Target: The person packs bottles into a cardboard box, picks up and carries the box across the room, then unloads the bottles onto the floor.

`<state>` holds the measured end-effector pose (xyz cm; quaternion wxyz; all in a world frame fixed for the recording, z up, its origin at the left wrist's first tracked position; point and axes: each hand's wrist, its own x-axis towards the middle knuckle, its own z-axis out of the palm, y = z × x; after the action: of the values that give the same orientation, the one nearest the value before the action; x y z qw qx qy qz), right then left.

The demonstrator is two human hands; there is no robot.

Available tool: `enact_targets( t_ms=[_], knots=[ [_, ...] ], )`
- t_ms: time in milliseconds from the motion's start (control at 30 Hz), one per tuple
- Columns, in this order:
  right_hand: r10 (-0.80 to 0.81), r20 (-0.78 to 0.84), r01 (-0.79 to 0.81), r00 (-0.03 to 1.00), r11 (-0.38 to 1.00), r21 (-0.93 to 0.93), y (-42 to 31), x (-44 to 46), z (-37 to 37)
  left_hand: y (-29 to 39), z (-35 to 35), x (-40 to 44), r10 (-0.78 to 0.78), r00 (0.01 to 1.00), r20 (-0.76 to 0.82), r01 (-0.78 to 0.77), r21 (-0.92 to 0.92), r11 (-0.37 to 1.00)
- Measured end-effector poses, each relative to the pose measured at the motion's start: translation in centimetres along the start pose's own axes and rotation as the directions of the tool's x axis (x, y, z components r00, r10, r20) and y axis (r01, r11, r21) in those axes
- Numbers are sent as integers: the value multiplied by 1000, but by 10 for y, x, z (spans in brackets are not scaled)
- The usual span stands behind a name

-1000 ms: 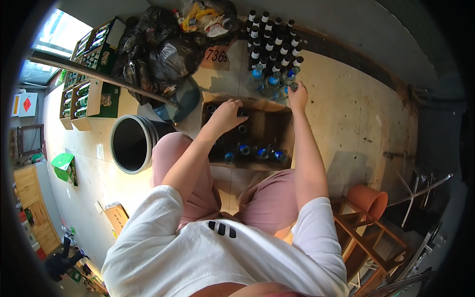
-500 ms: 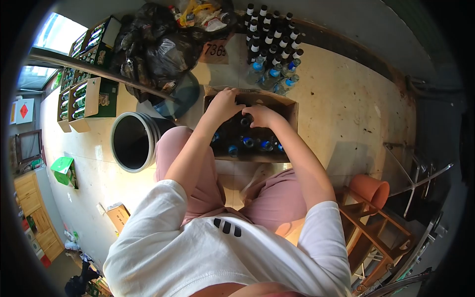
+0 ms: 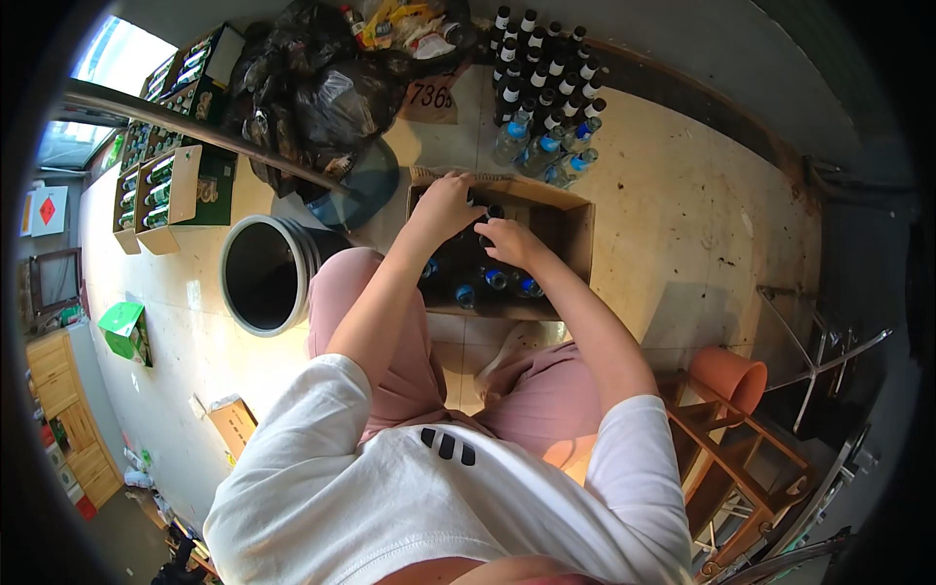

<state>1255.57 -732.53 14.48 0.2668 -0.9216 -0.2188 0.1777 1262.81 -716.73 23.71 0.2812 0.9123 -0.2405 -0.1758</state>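
Observation:
A cardboard box (image 3: 578, 249) stands open on the floor between my knees. Inside, several bottles with blue necks or labels (image 3: 465, 294) are grouped near its front wall. My left hand (image 3: 447, 207) reaches over the box's back left part, fingers curled round a dark bottle neck that is mostly hidden. Close beside it, my right hand (image 3: 510, 241) has its fingers bent over another dark bottle, largely hidden by the hand. A dark bottle neck (image 3: 494, 212) shows just behind the right fingers. The box's right part is in deep shadow.
Behind the box stand several dark bottles (image 3: 536, 73) and clear blue-labelled bottles (image 3: 544, 148). Black rubbish bags (image 3: 336, 107) lie back left, near a grey bucket (image 3: 261, 275) and crates of green bottles (image 3: 161, 195). A metal pole (image 3: 205, 139) crosses there. A wooden rack (image 3: 731, 444) is at right.
My right hand has moved slightly down, and its fingers now cover the dark bottle top that showed below them. My left hand stays nearly in place. The view has shifted slightly.

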Motion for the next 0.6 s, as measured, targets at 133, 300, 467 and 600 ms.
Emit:
enact_targets(
  t_ms=[133, 300, 467, 600],
  knots=[
    [61, -146, -30, 987, 978, 204, -20, -3, -49, -11, -7, 4, 52, 986, 161, -37, -96, 995],
    [218, -285, -66, 933, 885, 461, -62, -21, -134, 8, -38, 6, 300, 898, 320, -131, -457, 880],
    [230, -467, 45, 854, 862, 505, -80, -27, -171, 38, -59, 3, 359, 918, -171, -391, -554, 735],
    [206, -557, 99, 804, 878, 468, -75, -19, -166, 38, -55, 8, 331, 898, -291, -438, -518, 735]
  ],
)
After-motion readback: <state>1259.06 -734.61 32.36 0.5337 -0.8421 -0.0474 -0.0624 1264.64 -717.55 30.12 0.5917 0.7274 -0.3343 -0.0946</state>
